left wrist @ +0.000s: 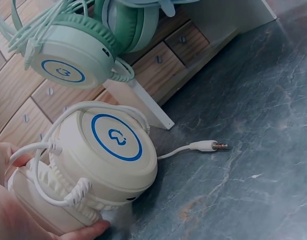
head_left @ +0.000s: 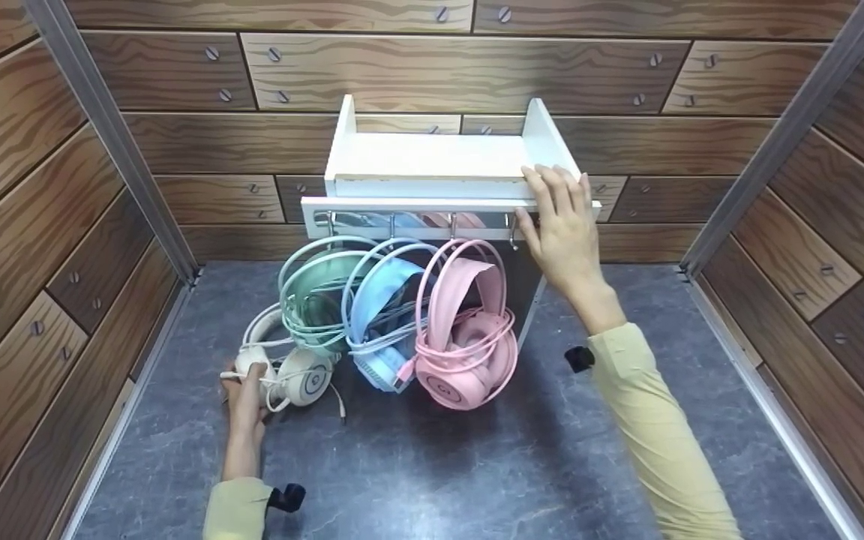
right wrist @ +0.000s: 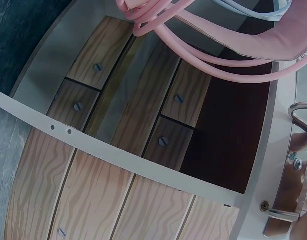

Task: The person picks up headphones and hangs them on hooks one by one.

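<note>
White headphones hang low at the left, their cable wound about them and the plug end trailing. My left hand grips one of their ear cups; the other cup faces the left wrist camera. My right hand rests on the right end of a white rack, fingers stretched over its upper edge and thumb by the front rail. From the rack's hooks hang green headphones, blue headphones and pink headphones, each with a coiled cable. The rightmost hook beside my thumb carries nothing.
The rack's shelf has raised side panels and stands before a wood-patterned back wall. Similar walls rise on both sides. A dark grey marbled surface lies beneath. In the right wrist view, the rack's frame crosses the picture.
</note>
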Tool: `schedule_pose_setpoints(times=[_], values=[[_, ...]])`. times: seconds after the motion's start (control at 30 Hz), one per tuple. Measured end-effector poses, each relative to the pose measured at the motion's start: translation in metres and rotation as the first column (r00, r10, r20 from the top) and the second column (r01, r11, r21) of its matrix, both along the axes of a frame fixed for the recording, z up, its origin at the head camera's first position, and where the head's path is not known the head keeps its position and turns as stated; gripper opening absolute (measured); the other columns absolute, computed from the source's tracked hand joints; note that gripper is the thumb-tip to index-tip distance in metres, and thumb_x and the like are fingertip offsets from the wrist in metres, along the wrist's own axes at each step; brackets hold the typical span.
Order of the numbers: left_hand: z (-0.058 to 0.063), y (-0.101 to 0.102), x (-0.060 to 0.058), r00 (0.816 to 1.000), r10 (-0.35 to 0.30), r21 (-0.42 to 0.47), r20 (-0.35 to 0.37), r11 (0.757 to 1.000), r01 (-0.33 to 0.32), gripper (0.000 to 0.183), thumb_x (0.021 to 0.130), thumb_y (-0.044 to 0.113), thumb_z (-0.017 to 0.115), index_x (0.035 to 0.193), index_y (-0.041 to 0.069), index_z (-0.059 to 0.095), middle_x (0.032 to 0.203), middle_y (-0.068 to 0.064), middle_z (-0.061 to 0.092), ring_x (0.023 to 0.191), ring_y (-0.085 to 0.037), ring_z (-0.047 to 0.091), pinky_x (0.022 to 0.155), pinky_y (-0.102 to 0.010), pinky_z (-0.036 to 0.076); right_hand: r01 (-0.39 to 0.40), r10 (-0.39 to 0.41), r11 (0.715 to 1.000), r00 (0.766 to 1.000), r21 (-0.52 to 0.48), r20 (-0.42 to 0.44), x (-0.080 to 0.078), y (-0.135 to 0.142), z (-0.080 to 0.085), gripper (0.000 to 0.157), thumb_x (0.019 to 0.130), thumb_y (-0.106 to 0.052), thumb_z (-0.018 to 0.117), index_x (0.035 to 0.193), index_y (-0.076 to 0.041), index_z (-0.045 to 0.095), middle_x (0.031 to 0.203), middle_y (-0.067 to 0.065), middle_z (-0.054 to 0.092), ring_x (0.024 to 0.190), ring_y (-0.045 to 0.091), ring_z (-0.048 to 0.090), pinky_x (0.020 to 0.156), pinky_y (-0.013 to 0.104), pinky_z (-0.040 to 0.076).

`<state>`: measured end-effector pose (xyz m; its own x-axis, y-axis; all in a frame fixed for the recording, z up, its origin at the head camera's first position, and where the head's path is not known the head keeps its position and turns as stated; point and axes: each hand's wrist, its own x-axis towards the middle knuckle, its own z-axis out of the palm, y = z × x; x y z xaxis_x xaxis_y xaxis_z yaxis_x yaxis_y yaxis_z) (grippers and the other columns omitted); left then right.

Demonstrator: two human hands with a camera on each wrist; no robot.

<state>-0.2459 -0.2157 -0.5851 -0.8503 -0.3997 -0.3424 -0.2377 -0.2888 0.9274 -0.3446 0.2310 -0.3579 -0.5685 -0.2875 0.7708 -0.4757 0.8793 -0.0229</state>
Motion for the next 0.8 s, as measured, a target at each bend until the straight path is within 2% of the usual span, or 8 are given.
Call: schedule_pose_setpoints(times=[0.17, 0.3, 0.5, 0.67, 0.8], values=[[0.0, 0.003, 0.006, 1.0, 0.005, -0.002, -0.013, 1.0, -0.005, 0.077, 0.097, 0.028, 0.048, 0.16, 0.019, 0.005, 0.148, -0.022, 0.033, 0.109, -0.021, 0.051, 0.079, -0.033, 0.05, 0.0, 0.0, 1.0, 1.0, -0.002, 0.003, 0.001, 0.0, 0.0, 0.051, 0.107, -0.039, 0.043, 0.152, -0.013, 0.041, 0.146, 0.012, 0.047, 0.141, 0.032, 0.035, 0.125, 0.052, 0.009], [0.0, 0.004, 0.011, 1.0, 0.005, -0.01, 0.007, 1.0, -0.005, 0.079, 0.098, 0.029, 0.049, 0.161, 0.02, 0.003, 0.155, -0.024, 0.026, 0.121, -0.028, 0.044, 0.082, -0.036, 0.049, 0.001, -0.001, 1.0, 1.0, 0.003, 0.001, 0.001, 0.0, 0.0, 0.051, 0.107, -0.039, 0.043, 0.152, -0.014, 0.041, 0.146, 0.012, 0.047, 0.141, 0.032, 0.036, 0.123, 0.055, 0.012], [0.004, 0.006, 0.019, 1.0, -0.004, 0.01, 0.028, 1.0, 0.004, 0.078, 0.099, 0.029, 0.051, 0.161, 0.02, 0.005, 0.148, -0.02, 0.034, 0.106, -0.018, 0.051, 0.079, -0.032, 0.051, -0.001, 0.001, 1.0, 1.0, -0.002, -0.001, 0.001, 0.001, 0.0, 0.051, 0.107, -0.039, 0.043, 0.151, -0.013, 0.042, 0.145, 0.012, 0.047, 0.14, 0.032, 0.036, 0.124, 0.053, 0.01], [0.003, 0.008, 0.028, 1.0, -0.005, 0.034, 0.014, 0.999, 0.005, 0.078, 0.099, 0.028, 0.051, 0.16, 0.019, 0.004, 0.142, -0.018, 0.038, 0.095, -0.01, 0.054, 0.076, -0.029, 0.051, 0.0, 0.0, 1.0, 1.0, 0.0, 0.002, 0.001, 0.0, 0.0, 0.051, 0.107, -0.039, 0.043, 0.151, -0.013, 0.042, 0.145, 0.013, 0.047, 0.141, 0.032, 0.035, 0.125, 0.051, 0.008], [0.003, 0.011, 0.035, 1.0, 0.008, 0.05, -0.004, 0.999, -0.007, 0.077, 0.099, 0.027, 0.05, 0.16, 0.017, 0.004, 0.14, -0.018, 0.04, 0.092, -0.008, 0.055, 0.075, -0.029, 0.052, 0.003, -0.003, 1.0, 1.0, 0.002, 0.006, 0.001, 0.0, 0.0, 0.051, 0.107, -0.039, 0.043, 0.152, -0.013, 0.041, 0.146, 0.012, 0.047, 0.141, 0.032, 0.035, 0.125, 0.05, 0.008]])
